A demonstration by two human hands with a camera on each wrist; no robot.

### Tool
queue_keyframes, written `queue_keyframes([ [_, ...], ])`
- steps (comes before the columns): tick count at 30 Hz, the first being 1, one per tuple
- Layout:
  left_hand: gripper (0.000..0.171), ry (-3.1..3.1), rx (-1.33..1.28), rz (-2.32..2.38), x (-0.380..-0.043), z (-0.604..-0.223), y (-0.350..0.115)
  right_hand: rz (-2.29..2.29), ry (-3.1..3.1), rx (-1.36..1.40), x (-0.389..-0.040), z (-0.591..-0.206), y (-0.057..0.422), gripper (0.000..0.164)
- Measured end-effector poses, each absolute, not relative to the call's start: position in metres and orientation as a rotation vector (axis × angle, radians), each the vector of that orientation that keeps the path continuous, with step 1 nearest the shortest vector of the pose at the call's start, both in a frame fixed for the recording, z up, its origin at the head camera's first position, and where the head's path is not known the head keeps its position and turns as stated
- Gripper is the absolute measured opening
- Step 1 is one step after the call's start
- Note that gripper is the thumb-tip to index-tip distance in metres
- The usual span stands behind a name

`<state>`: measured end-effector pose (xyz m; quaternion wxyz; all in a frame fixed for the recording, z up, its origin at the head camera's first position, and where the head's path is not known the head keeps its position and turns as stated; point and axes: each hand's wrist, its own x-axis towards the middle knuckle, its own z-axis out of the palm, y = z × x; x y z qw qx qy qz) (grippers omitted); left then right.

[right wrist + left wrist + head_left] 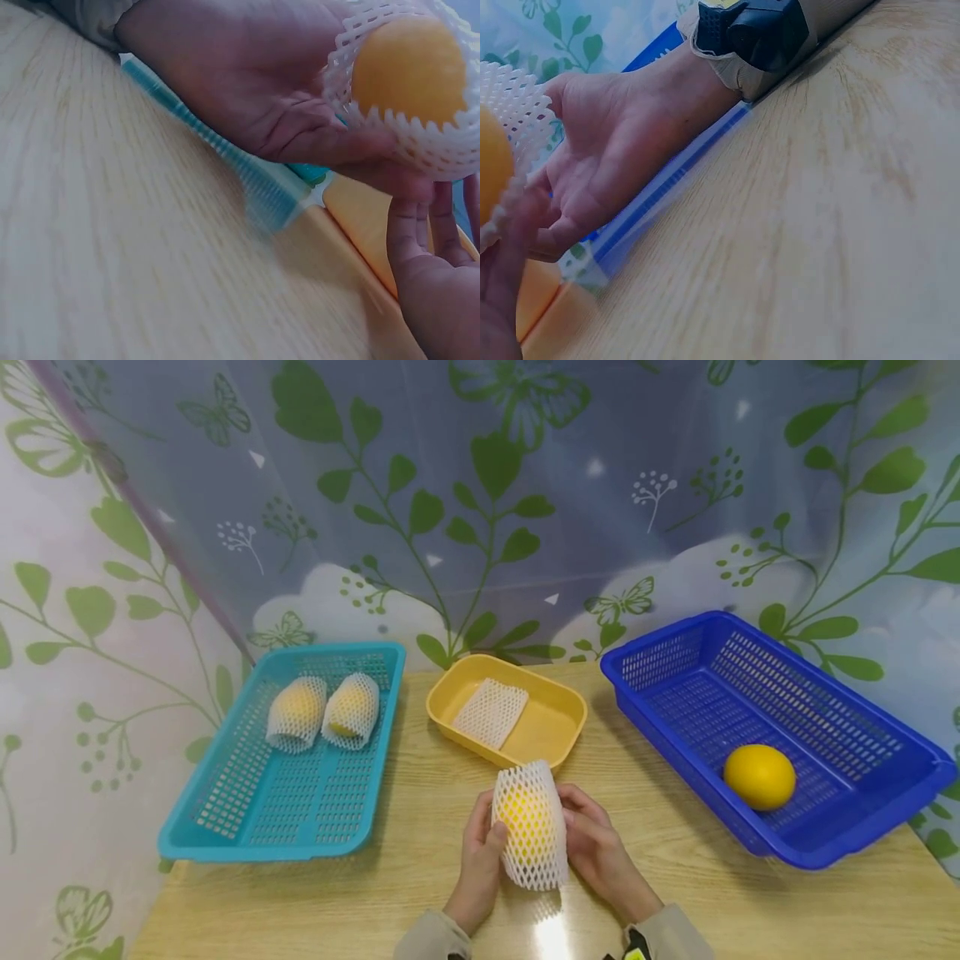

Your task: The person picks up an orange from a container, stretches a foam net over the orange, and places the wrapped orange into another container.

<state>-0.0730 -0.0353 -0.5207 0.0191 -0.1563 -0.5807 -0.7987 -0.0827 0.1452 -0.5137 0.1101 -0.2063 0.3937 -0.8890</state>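
Above the table, between both hands, is a yellow fruit (527, 827) inside a white foam net sleeve (553, 860). My left hand (480, 864) grips its left side, the thumb across the front of the net. On the other side my right hand (606, 860) holds the sleeve with thumb and fingers at its edge. The right wrist view shows the sleeve's open end, with the bare fruit (409, 71) visible inside the net. Behind the hands, a folded foam net (491, 712) lies in a yellow tray (551, 752).
At the left stands a turquoise basket (262, 852) with two netted fruits (297, 712) near its back. A dark blue basket (667, 777) at the right holds one bare yellow fruit (760, 777). A leaf-patterned curtain (465, 485) hangs behind the wooden table (315, 910).
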Motion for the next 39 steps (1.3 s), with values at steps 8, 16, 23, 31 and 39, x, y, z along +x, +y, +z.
queue_keyframes([
  [8, 0.047, -1.795, -0.422, -2.425, -0.0731, -0.5175, -0.0346, -2.633, 1.128, -0.575, -0.0827, -0.5134, 0.1453, 0.04],
  [16, 0.033, -1.655, -0.332, -2.446, -0.073, -0.5181, -0.032, -2.672, 1.081, -0.629, -0.0837, -0.5166, 0.1447, 0.041],
  [23, 0.024, -1.72, -0.269, -2.412, -0.0739, -0.5164, -0.0314, -2.701, 1.076, -0.613, -0.0833, -0.5159, 0.1465, 0.042],
  [31, 0.028, -1.74, -0.242, -2.484, -0.0747, -0.5151, -0.0329, -2.768, 1.148, -0.581, -0.0835, -0.5118, 0.1451, 0.042],
  [39, 0.035, -1.675, -0.436, -2.566, -0.0724, -0.5144, -0.0345, -2.783, 1.253, -0.533, -0.0821, -0.5107, 0.1437, 0.034],
])
